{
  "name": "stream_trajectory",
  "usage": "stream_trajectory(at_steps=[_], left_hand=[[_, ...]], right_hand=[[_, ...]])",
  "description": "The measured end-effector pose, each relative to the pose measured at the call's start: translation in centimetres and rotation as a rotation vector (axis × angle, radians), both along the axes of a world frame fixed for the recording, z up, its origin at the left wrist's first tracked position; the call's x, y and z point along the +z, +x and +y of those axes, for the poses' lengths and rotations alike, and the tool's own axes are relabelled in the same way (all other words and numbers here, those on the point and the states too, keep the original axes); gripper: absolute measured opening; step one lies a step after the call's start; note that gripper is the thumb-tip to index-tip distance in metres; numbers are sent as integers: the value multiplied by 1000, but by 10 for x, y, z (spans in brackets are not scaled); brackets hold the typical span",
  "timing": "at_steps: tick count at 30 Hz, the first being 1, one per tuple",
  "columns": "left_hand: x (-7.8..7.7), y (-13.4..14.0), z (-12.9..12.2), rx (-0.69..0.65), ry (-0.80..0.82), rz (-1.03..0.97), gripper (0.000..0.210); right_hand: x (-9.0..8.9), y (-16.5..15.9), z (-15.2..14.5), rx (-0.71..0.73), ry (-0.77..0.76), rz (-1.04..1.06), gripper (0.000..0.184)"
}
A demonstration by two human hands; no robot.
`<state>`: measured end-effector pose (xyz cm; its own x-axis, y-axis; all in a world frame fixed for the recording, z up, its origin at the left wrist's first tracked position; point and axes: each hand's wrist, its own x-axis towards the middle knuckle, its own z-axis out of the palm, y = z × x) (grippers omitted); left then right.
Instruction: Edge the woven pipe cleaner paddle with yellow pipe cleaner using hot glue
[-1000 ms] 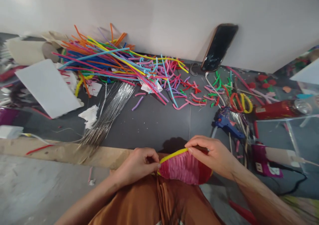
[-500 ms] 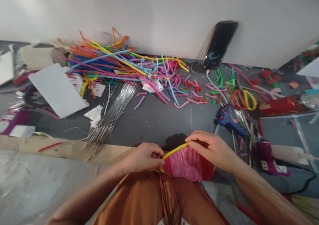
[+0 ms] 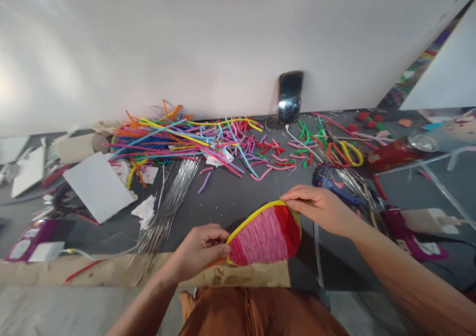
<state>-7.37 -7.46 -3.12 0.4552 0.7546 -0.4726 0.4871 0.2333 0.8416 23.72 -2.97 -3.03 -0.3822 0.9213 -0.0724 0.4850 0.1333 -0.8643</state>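
An oval craft piece (image 3: 262,236), pink in the middle and red at both ends, is stretched between my two hands over the table's front edge. A yellow pipe cleaner (image 3: 255,216) runs along its rim. My left hand (image 3: 199,251) pinches its left end between thumb and fingers. At the upper right, my right hand (image 3: 322,209) grips the rim near the red end. Just beyond my right hand lies a blue glue gun (image 3: 336,184), partly hidden by it.
Behind my hands lies a heap of coloured pipe cleaners (image 3: 159,145). A bundle of thin wires (image 3: 173,197) and a white card (image 3: 98,187) are on the left. A phone (image 3: 290,98) leans against the wall. Scissors (image 3: 351,154) and a red can (image 3: 397,153) lie at right.
Both hands have moved the craft piece forward from above my lap to the table edge, so more of its face shows. My view has tilted up.
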Motion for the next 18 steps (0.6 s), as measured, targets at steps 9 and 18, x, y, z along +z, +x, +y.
stream_trajectory(at_steps=[9, 18], left_hand=[[8, -6, 8, 91, 38, -39, 42], [14, -3, 12, 227, -34, -142, 45]], right_hand=[[5, -10, 9, -199, 171, 10, 18], [7, -21, 11, -228, 181, 84, 17]])
